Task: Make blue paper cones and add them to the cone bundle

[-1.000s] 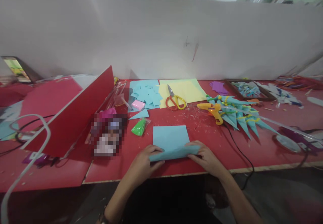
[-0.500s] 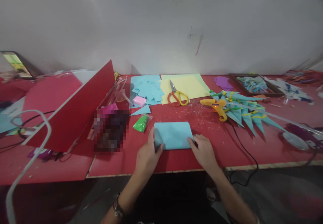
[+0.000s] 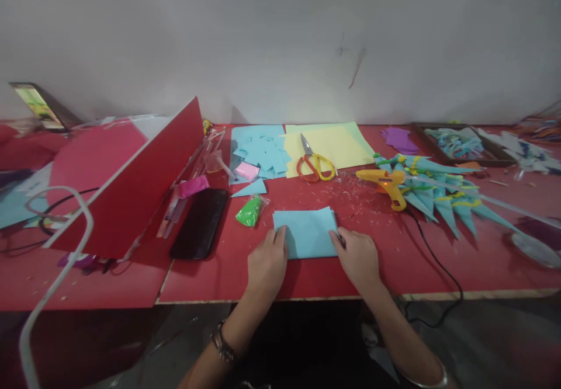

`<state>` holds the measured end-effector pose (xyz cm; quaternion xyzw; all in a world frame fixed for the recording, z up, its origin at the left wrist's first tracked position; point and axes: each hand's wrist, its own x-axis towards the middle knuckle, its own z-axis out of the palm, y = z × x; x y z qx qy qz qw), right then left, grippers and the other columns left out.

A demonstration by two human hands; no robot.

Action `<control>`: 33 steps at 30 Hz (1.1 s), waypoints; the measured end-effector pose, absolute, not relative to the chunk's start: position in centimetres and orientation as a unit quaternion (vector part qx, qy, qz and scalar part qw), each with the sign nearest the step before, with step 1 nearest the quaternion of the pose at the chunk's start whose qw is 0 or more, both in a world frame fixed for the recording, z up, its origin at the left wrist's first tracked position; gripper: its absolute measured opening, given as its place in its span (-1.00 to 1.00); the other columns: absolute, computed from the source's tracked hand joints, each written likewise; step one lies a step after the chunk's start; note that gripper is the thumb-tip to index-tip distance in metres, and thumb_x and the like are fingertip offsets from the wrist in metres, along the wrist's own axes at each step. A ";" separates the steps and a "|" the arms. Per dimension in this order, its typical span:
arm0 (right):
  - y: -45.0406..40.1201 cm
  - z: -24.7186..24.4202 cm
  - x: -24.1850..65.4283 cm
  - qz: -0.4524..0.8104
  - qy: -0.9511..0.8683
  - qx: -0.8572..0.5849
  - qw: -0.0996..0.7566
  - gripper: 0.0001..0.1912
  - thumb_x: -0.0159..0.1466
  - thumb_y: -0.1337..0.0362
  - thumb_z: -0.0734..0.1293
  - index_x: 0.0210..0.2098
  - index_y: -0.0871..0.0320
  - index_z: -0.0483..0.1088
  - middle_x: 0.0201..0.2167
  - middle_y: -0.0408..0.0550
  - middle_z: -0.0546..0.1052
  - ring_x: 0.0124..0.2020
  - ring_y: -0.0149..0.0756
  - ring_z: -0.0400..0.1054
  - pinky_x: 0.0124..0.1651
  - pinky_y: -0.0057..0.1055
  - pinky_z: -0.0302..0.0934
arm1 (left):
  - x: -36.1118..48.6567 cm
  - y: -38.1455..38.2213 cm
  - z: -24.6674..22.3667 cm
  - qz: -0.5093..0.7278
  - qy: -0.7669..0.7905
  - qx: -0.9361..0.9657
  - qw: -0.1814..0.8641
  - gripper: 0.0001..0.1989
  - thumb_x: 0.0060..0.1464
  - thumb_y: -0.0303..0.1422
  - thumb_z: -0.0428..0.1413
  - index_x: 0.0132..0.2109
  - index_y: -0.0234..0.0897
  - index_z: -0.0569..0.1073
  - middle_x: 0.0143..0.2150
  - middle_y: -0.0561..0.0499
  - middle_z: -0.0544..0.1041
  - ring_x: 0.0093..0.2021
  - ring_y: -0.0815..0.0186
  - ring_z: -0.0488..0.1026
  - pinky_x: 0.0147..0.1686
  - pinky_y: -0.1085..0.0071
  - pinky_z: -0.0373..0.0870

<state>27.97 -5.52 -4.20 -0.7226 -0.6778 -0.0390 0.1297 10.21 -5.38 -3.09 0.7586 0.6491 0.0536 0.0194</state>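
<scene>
Dim, diffuse light greys the wall beyond the hands; below them, the floor is shadowy and blurred.

We can read no words, numbers or brands — the thin marks on the pale wall, well beyond our fingers, form no lettering that we can make out.

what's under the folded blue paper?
Red tabletop shows past the near and far edges of the folded blue paper. Directly beneath it, and between its layers, everything is covered; the left hand and right hand hide parts of its sides.
</scene>
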 end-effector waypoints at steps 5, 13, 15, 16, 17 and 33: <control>-5.4 -4.3 27.8 -0.059 -0.676 -0.725 0.114 -0.60 0.26 0.19 0.03 -0.57 0.17 0.32 -0.67 -0.04 0.41 -0.61 -0.33 0.24 -0.41 -0.39 -0.10 | 10.4 -5.0 -3.1 0.037 0.657 0.753 0.009 -0.62 0.11 -0.40 -0.16 0.08 -0.23 0.26 -0.17 -0.10 0.41 -0.45 0.35 0.41 -0.56 0.50 0.27; -5.2 -4.2 28.2 -0.008 -0.672 -0.722 0.164 -0.62 0.25 0.13 0.06 -0.61 0.14 0.21 -0.74 -0.19 0.31 -0.66 -0.41 0.16 -0.47 -0.45 -0.15 | 10.4 -4.5 -2.8 0.042 0.666 0.744 0.018 -0.63 0.11 -0.38 -0.16 0.07 -0.19 0.26 -0.18 -0.07 0.35 -0.54 0.44 0.37 -0.60 0.52 0.23; -5.2 -4.3 28.3 -0.009 -0.672 -0.721 0.168 -0.62 0.25 0.13 0.05 -0.61 0.14 0.21 -0.74 -0.20 0.31 -0.66 -0.41 0.15 -0.44 -0.44 -0.13 | 10.5 -4.5 -2.8 0.042 0.673 0.738 0.011 -0.63 0.10 -0.38 -0.15 0.06 -0.18 0.26 -0.18 -0.07 0.35 -0.56 0.46 0.34 -0.61 0.53 0.22; -5.2 -4.3 28.2 -0.009 -0.673 -0.720 0.169 -0.62 0.25 0.13 0.05 -0.61 0.14 0.21 -0.74 -0.20 0.30 -0.66 -0.41 0.15 -0.41 -0.43 -0.11 | 10.5 -4.5 -2.8 0.041 0.675 0.736 0.008 -0.63 0.09 -0.38 -0.15 0.06 -0.18 0.26 -0.18 -0.07 0.35 -0.57 0.47 0.34 -0.62 0.53 0.21; -5.2 -4.4 28.2 -0.007 -0.671 -0.721 0.172 -0.63 0.24 0.14 0.05 -0.61 0.14 0.21 -0.74 -0.21 0.30 -0.66 -0.41 0.16 -0.36 -0.42 -0.08 | 10.5 -4.5 -2.8 0.039 0.677 0.735 0.006 -0.62 0.09 -0.38 -0.15 0.07 -0.18 0.25 -0.17 -0.07 0.35 -0.58 0.47 0.33 -0.62 0.52 0.21; -5.1 -4.2 27.5 0.030 -0.627 -0.758 0.179 -0.78 0.23 0.22 0.07 -0.29 0.19 0.27 -0.65 -0.11 0.46 -0.51 -0.28 0.35 -0.13 -0.33 -0.03 | 11.5 -4.7 -3.1 0.114 0.424 0.898 0.028 -0.62 0.13 -0.34 -0.15 0.10 -0.20 0.22 0.20 0.01 0.16 0.20 0.23 0.02 0.12 0.23 0.04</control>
